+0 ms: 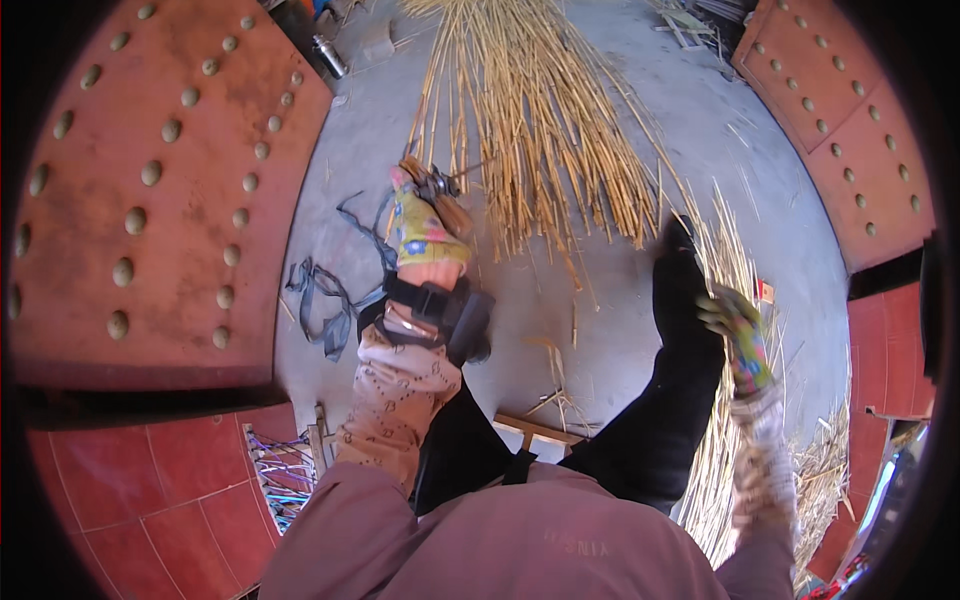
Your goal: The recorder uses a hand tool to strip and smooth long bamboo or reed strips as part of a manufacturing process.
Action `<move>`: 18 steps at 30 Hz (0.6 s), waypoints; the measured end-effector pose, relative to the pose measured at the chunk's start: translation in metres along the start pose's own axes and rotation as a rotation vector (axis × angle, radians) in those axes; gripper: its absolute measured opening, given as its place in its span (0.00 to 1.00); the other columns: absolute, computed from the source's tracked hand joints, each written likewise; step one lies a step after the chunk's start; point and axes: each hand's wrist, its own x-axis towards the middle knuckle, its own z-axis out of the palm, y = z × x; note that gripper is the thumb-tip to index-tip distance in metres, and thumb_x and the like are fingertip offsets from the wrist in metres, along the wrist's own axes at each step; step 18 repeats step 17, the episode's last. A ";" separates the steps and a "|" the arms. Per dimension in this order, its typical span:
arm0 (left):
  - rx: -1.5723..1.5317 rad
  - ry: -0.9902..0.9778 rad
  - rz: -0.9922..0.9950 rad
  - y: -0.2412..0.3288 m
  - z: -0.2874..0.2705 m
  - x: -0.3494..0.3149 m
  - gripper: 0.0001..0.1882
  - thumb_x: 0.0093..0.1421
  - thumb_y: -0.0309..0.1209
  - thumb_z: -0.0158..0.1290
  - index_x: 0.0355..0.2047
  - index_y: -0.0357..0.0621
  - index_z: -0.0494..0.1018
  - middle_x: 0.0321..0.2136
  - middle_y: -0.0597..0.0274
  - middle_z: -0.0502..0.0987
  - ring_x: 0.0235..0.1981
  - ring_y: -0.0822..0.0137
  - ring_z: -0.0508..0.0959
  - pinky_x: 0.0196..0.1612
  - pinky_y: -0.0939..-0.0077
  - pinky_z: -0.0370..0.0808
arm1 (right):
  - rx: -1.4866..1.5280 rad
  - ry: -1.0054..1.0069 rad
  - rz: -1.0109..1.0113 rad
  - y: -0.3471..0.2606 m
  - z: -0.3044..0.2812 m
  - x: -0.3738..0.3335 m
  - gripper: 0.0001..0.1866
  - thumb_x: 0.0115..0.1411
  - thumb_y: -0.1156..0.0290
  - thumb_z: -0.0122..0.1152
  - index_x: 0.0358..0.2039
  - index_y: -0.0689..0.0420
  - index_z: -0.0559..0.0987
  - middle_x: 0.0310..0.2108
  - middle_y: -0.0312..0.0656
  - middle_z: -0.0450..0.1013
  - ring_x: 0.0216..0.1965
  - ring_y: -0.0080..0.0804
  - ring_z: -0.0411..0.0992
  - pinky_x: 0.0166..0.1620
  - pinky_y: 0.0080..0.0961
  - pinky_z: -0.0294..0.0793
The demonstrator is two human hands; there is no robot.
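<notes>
My left hand (425, 230), in a patterned yellow-green glove, is closed round a small tool with wooden parts and dark metal fittings (452, 208). It is held just short of a spread of long golden reeds (545, 130), whose near ends fan out on the floor. A black device is strapped to my left wrist. On the right, my right hand (738, 338), gloved alike and a little blurred, has its fingers apart and appears to hold nothing. Beside and beneath it runs a long bundle of paler reeds (725, 245), passing along my right leg.
Studded reddish doors stand at left (190, 160) and right (825, 110). A dark strap (325, 305) lies loose on the grey floor (375, 110). A metal flask (330, 57) stands far left. Between my legs is a wooden piece (535, 430); a small red box (766, 291) lies right.
</notes>
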 end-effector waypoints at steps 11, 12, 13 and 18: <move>0.103 -0.190 -0.132 0.016 -0.001 -0.038 0.24 0.49 0.58 0.43 0.24 0.50 0.65 0.14 0.69 0.66 0.10 0.73 0.65 0.13 0.81 0.62 | -1.137 -0.363 0.034 0.316 0.176 0.244 0.16 0.55 0.67 0.43 0.43 0.55 0.68 0.41 0.42 0.68 0.40 0.29 0.68 0.42 0.23 0.67; 0.109 -0.188 -0.113 0.016 -0.005 -0.037 0.24 0.49 0.58 0.43 0.24 0.50 0.65 0.14 0.69 0.66 0.10 0.73 0.65 0.13 0.81 0.62 | -1.241 -0.386 0.059 0.327 0.189 0.253 0.16 0.55 0.66 0.44 0.43 0.54 0.68 0.41 0.42 0.68 0.40 0.29 0.68 0.42 0.23 0.67; 0.069 -0.123 -0.160 0.015 -0.008 -0.036 0.25 0.48 0.57 0.44 0.27 0.46 0.64 0.16 0.64 0.67 0.12 0.69 0.67 0.13 0.82 0.63 | -1.328 -0.411 0.075 0.336 0.196 0.260 0.16 0.54 0.65 0.44 0.43 0.53 0.69 0.41 0.42 0.68 0.40 0.30 0.68 0.43 0.23 0.67; 0.049 -0.088 -0.295 0.016 -0.012 -0.031 0.25 0.48 0.58 0.43 0.32 0.48 0.65 0.16 0.66 0.68 0.16 0.71 0.70 0.17 0.73 0.71 | -1.510 -0.454 0.062 0.361 0.203 0.301 0.16 0.53 0.63 0.45 0.43 0.48 0.70 0.41 0.44 0.68 0.41 0.31 0.68 0.44 0.23 0.67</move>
